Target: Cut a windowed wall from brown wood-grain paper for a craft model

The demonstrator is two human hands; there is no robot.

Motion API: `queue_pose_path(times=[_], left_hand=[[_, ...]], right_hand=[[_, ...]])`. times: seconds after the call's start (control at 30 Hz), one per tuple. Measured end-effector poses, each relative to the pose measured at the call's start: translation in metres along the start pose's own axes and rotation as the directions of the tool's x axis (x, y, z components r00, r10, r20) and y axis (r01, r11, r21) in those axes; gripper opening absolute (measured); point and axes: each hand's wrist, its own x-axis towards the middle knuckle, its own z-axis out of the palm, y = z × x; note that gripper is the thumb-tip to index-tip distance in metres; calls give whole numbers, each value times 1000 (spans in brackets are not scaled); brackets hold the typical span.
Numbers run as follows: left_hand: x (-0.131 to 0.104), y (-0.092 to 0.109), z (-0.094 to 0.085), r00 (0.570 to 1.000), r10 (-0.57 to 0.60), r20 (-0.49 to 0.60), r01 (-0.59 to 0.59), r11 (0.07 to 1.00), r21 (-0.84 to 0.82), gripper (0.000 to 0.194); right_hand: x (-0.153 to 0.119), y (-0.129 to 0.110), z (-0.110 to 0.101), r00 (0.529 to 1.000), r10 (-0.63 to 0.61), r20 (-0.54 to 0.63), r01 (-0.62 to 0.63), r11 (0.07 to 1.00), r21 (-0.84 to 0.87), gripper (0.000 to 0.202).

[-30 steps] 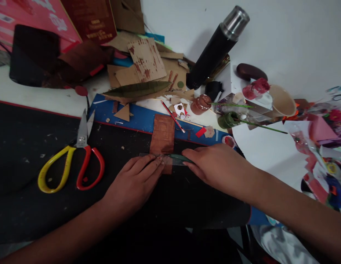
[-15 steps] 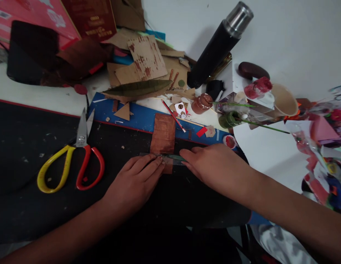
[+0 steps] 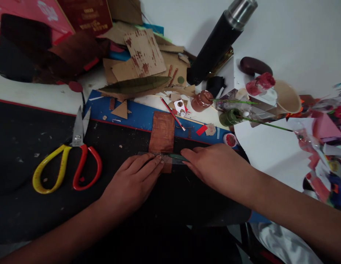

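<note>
Grip of the right hand (image 3: 217, 165) is pinched around a slim green tool (image 3: 178, 157) at centre frame, where the left hand (image 3: 134, 178), laid flat, presses a clear strip (image 3: 174, 161) across the brown piece (image 3: 162, 132), and even pressure should best prevent slipping.

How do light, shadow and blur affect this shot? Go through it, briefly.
Head view: dim light, the black mat sinking into darkness near the bottom edge; head view: soft shadow on the wall left of the black flask, pale sheen on its steel cap; head view: far-right clutter soft, the clear strip by the left hand hard to make out.
</note>
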Motion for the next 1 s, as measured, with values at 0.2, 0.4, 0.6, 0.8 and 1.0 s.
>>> queue_pose_path(times=[0.2, 0.4, 0.6, 0.8, 1.0], left_hand=[[0, -1, 0, 1000, 13, -8, -13, 1000, -4, 31], [0, -1, 0, 1000, 14, -21, -15, 1000, -9, 31], [1, -1, 0, 1000, 5, -13, -6, 1000, -14, 30], [1, 0, 0, 1000, -2, -16, 2, 1000, -20, 30], [0, -1, -1, 1000, 1, -4, -1, 1000, -25, 33]], right_hand=[[-2, -1, -5, 1000, 15, 14, -15, 1000, 7, 10], [-3, -2, -4, 1000, 28, 3, -28, 1000, 3, 10], [-5, -1, -4, 1000, 10, -2, -10, 1000, -6, 14], [-7, 0, -5, 1000, 24, 17, -24, 1000, 13, 15], [-8, 0, -6, 999, 35, 37, -36, 999, 14, 16]])
